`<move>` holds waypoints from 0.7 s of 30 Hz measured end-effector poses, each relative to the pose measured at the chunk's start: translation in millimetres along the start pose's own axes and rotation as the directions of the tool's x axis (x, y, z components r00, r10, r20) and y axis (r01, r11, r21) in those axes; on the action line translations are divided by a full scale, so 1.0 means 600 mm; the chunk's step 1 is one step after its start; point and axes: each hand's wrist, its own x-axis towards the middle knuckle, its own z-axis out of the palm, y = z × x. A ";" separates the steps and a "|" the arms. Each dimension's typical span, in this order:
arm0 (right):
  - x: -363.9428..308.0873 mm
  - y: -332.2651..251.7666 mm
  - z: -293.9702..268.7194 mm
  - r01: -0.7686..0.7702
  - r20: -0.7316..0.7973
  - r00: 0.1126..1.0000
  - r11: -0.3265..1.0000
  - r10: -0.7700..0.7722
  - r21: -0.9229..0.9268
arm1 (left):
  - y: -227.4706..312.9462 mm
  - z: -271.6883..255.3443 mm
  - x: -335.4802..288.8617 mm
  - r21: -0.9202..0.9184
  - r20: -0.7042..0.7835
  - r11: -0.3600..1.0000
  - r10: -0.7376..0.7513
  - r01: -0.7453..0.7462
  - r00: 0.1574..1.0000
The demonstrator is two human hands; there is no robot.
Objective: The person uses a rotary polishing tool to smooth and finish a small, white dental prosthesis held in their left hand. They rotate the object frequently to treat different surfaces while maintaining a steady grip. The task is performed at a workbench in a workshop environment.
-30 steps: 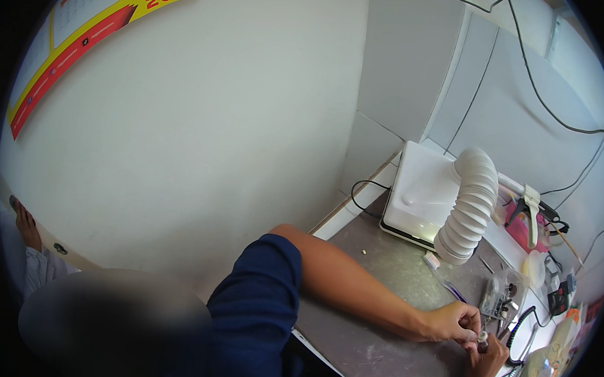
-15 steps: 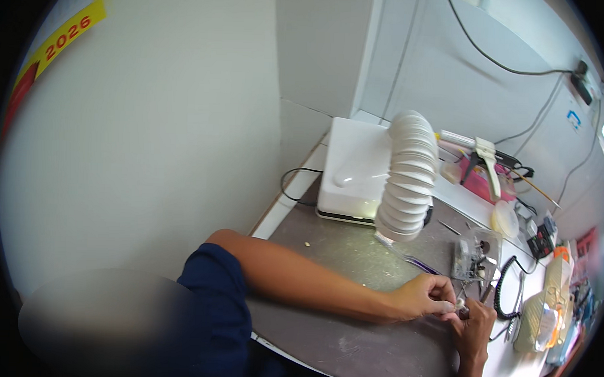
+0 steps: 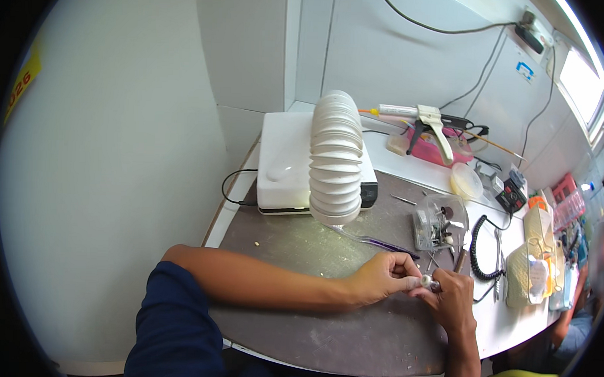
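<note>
Over the front right of the grey worktop (image 3: 323, 339), my two hands meet. My right hand (image 3: 452, 297) is closed round a silvery handpiece (image 3: 432, 283), whose rounded metal end points toward my left hand. A dark cord shows behind that hand, near a black coiled cord (image 3: 476, 258). My left hand (image 3: 385, 279) is pinched, thumb against fingers, right beside the metal end. A small pale thing shows at its fingertips, too small to name. Just beyond the hands stands a clear plastic box (image 3: 440, 223) with small burs and polishing wheels. A purple-handled brush (image 3: 386, 244) lies left of it.
A white machine (image 3: 283, 164) with a thick ribbed hose (image 3: 336, 156) stands at the back. Behind the box are a dispensing gun (image 3: 434, 130), a pink basket (image 3: 443, 150) and a round pale lid (image 3: 466, 181). A woven basket (image 3: 525, 273) stands right; part of another person shows beyond.
The view has turned to the right, so everything sits farther left in the picture. Both hands stay together, and the handpiece's metal end shows more plainly.
</note>
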 end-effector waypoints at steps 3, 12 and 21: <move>-0.001 0.001 0.000 -0.036 0.025 0.999 0.999 0.036 -0.002 | 0.010 0.002 -0.001 -0.033 -0.005 0.999 -0.024 0.024 1.000; -0.003 0.012 0.003 -0.052 0.028 0.998 0.999 0.052 0.001 | 0.012 0.003 -0.002 -0.053 -0.039 0.997 -0.065 0.063 0.997; 0.001 0.009 -0.006 -0.025 0.065 0.998 1.000 0.025 -0.012 | 0.021 0.006 -0.006 -0.070 -0.052 0.993 -0.097 0.093 0.994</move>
